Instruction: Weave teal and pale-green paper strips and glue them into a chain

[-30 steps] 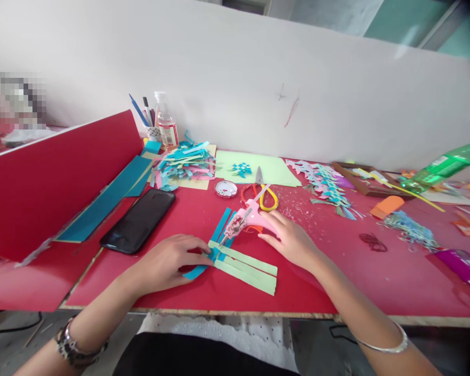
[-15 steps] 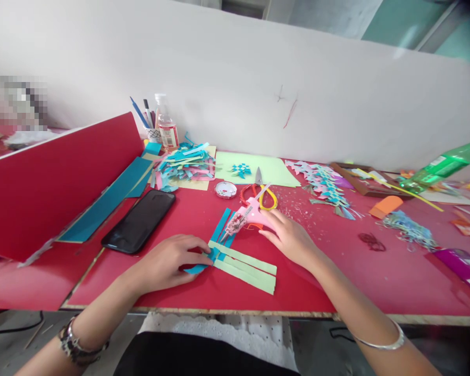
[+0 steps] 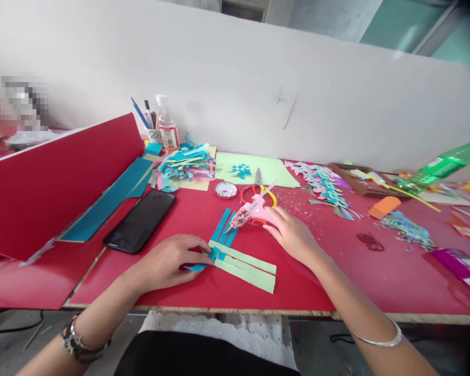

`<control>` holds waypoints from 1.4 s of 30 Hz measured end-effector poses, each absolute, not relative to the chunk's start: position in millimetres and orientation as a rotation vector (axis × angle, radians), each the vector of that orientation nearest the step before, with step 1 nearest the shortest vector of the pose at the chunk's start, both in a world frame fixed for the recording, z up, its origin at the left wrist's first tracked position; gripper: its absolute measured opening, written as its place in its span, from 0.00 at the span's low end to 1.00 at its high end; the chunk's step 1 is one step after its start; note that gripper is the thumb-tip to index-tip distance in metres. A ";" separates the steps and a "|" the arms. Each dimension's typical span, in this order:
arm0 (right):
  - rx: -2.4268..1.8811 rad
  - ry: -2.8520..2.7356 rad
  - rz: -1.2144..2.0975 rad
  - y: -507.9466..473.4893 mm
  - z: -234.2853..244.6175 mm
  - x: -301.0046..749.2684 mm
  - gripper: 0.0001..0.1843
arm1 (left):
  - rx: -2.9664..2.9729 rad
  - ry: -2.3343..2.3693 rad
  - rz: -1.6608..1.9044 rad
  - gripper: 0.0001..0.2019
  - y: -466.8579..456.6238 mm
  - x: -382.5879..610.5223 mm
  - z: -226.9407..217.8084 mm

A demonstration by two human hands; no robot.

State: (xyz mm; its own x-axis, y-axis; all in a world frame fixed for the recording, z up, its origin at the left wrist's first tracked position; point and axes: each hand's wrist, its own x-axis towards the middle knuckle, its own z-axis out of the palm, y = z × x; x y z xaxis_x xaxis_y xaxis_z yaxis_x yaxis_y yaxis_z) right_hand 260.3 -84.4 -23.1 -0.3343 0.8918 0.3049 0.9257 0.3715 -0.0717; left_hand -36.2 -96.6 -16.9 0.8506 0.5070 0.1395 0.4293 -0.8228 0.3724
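My right hand (image 3: pixel 292 230) grips the handle of a pink hot glue gun (image 3: pixel 254 209), its nozzle pointing down and left above some blue paper strips (image 3: pixel 220 228). Pale green paper strips (image 3: pixel 246 266) cross the blue ones on the red tabletop. At the left end of this crossing, the closed fingertips of my left hand (image 3: pixel 180 261) hold the paper strips down. A blue end sticks out beneath those fingers. Right behind the glue gun lie scissors (image 3: pixel 273 197) with red and yellow handles, partly covered by it.
A black phone (image 3: pixel 140 222) lies left of my hands. Behind are a heap of cut paper strips (image 3: pixel 186 167), a round lid (image 3: pixel 225 189) and green sheets (image 3: pixel 278 169). Woven paper pieces (image 3: pixel 321 185), orange paper (image 3: pixel 384 207) and a tilted green bottle (image 3: pixel 442 166) are at right.
My right hand has drawn the glue gun slightly right and up, so its nozzle is farther from the crossing. My left hand stays in place on the strips.
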 end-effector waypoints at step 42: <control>-1.974 -2.156 -0.513 -79.8 -24.2 262.5 0.17 | 2.666 0.686 0.400 0.16 -95.6 -36.6 -19.1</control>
